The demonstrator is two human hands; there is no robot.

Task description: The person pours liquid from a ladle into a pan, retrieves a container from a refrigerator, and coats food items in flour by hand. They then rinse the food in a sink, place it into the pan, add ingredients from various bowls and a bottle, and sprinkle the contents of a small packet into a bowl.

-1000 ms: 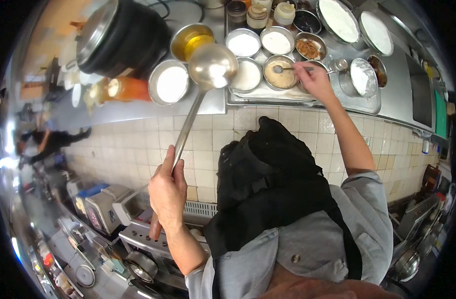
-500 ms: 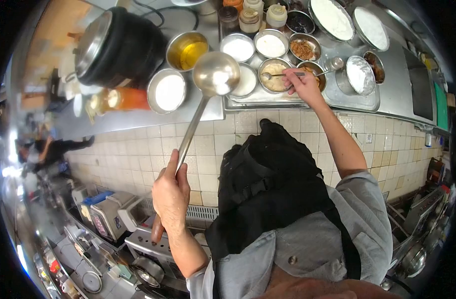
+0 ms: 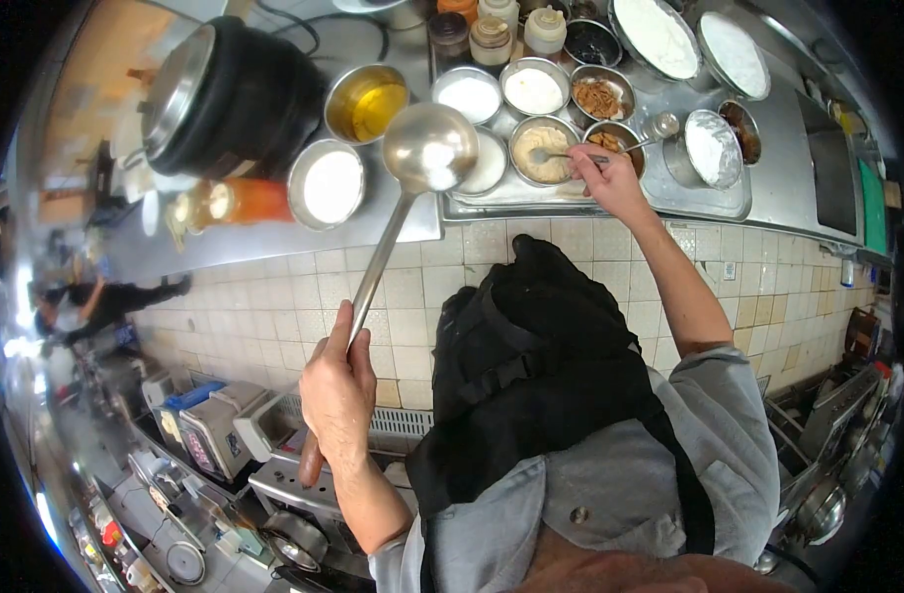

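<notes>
My left hand (image 3: 339,400) is closed around the long handle of a metal ladle (image 3: 429,148). The ladle's round bowl is held out over the counter's front edge, partly covering a bowl of white contents (image 3: 484,163). My right hand (image 3: 610,183) grips a small metal spoon (image 3: 559,155). The spoon's tip is in a steel bowl of pale beige, grainy contents (image 3: 543,138). Just beyond that hand sits a bowl of brown pieces (image 3: 610,138), with another spoon (image 3: 659,127) leaning across it.
Left on the counter are a black pot (image 3: 235,99), a bowl of yellow liquid (image 3: 373,104) and orange bottles (image 3: 249,203). Squeeze bottles (image 3: 492,40) and large white-filled bowls (image 3: 659,35) line the back. Another person (image 3: 96,296) is at far left. Kitchen equipment (image 3: 210,425) stands behind me.
My right hand has shifted slightly right and toward me, and the spoon's tip has turned within the beige bowl. The ladle stays almost where it was.
</notes>
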